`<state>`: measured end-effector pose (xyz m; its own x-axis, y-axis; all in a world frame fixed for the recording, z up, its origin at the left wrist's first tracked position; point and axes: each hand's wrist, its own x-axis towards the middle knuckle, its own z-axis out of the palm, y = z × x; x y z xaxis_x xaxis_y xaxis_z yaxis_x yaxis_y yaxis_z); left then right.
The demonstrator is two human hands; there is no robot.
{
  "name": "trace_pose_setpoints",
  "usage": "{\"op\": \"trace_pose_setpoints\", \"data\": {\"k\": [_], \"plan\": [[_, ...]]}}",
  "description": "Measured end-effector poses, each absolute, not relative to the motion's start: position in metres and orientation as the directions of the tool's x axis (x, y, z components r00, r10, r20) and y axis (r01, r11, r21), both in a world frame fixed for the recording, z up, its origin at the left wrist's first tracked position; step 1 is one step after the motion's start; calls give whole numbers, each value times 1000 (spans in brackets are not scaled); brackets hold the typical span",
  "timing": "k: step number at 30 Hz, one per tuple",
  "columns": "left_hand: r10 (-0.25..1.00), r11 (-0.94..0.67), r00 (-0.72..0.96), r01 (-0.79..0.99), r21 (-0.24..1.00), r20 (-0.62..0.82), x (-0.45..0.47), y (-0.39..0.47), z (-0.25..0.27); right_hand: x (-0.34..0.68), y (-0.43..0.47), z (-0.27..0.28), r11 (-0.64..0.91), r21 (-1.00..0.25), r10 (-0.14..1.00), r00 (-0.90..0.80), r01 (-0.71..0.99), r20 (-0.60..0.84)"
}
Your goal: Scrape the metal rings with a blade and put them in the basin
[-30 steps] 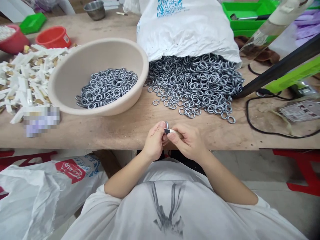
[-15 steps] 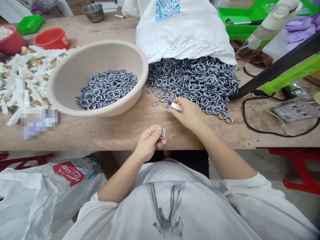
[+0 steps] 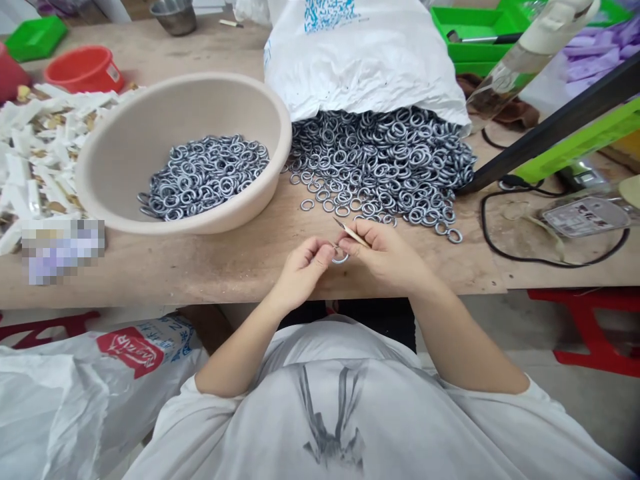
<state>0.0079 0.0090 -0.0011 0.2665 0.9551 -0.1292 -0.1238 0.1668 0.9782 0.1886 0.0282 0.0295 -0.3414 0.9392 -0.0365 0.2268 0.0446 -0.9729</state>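
Observation:
My left hand [image 3: 304, 268] pinches a grey ring [image 3: 341, 259] between thumb and fingers, just above the table's front part. Beside it, my right hand [image 3: 387, 257] is closed around a slim tool with a pale handle [image 3: 356, 236] and a dark pointed tip, which points up and to the left. The right fingertips meet the ring as well. Behind my hands, a heap of loose grey rings [image 3: 385, 160] spills from a white sack [image 3: 365, 73]. To the left, a large beige basin [image 3: 107, 193] holds many more such rings.
White and brown scraps [image 3: 45, 153] cover the table's left side, near a red bowl [image 3: 85, 70]. A metal bowl [image 3: 174, 17] stands at the back. On the right are a black bar [image 3: 550, 130], a clear bottle [image 3: 525, 60], a dark cable [image 3: 545, 265] and green trays [image 3: 475, 30].
My right hand has moved from the edge of the ring heap toward me, bringing the pale-handled tool to the left hand. The left hand with its ring has risen slightly; both hands now meet.

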Motion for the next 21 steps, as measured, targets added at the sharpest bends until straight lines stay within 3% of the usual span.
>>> {"op": "trace_pose_setpoints", "data": {"k": [2, 4, 8, 12, 15, 21], "plan": [[945, 145, 307, -74, 987, -116, 16, 7, -1, 185, 20, 30, -1, -993, 954, -298, 121, -37], [946, 204, 286, -151, 967, -155, 24, 4, 0, 181, 14, 27, -9, -999, 966, -256, 47, -21], [926, 337, 296, -374, 864, -233, 36, -3, 3, 176, 8, 15, 116, -991, 976, -189, 61, 103], [876, 456, 373, -432, 778, -306, 38, -8, 8, 178, 10, 6, 84, -996, 986, -148, 28, 79], [868, 482, 370, -471, 739, -330, 37, -9, 12, 182, 8, 7, 173, -971, 982, -98, 164, 159], [885, 464, 307, -515, 721, -350, 37, -9, 11, 185, -8, 16, 452, -774, 888, -305, 443, 344]]}}
